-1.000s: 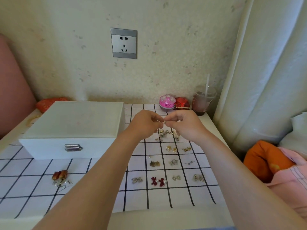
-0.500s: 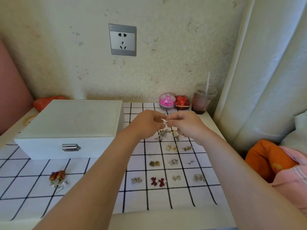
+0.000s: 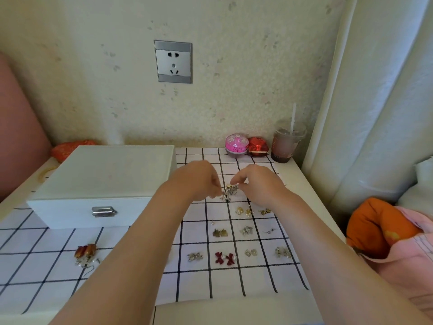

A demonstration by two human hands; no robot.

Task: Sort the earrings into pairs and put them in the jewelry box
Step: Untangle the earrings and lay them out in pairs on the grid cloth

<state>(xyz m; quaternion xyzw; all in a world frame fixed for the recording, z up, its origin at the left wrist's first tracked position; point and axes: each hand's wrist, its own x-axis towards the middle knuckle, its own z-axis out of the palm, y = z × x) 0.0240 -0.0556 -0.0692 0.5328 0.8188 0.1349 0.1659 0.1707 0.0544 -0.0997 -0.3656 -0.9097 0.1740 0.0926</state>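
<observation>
The white jewelry box (image 3: 103, 181) stands closed on the left, its metal latch facing me. An unsorted heap of small earrings (image 3: 230, 193) lies on the checked cloth (image 3: 234, 285) between my hands. My left hand (image 3: 199, 181) has curled fingers and pinches a small silver earring at the heap's left edge. My right hand (image 3: 257, 184) pinches a gold-topped earring on top of the heap. Sorted pairs lie in the squares nearer me: red bow earrings (image 3: 225, 258), gold flower earrings (image 3: 243, 211), square bronze earrings (image 3: 220, 232) and several silver pairs. Red drop earrings (image 3: 85, 253) lie apart at the left.
At the back by the wall stand a pink round case (image 3: 236, 144), a red box (image 3: 257, 146) and a plastic cup with a straw (image 3: 287, 143). A curtain (image 3: 375, 102) hangs at the right. Orange and pink fabric (image 3: 386, 233) lies beyond the table's right edge.
Both hands have dropped from holding one earring together in the air down to the heap, and they have moved slightly apart.
</observation>
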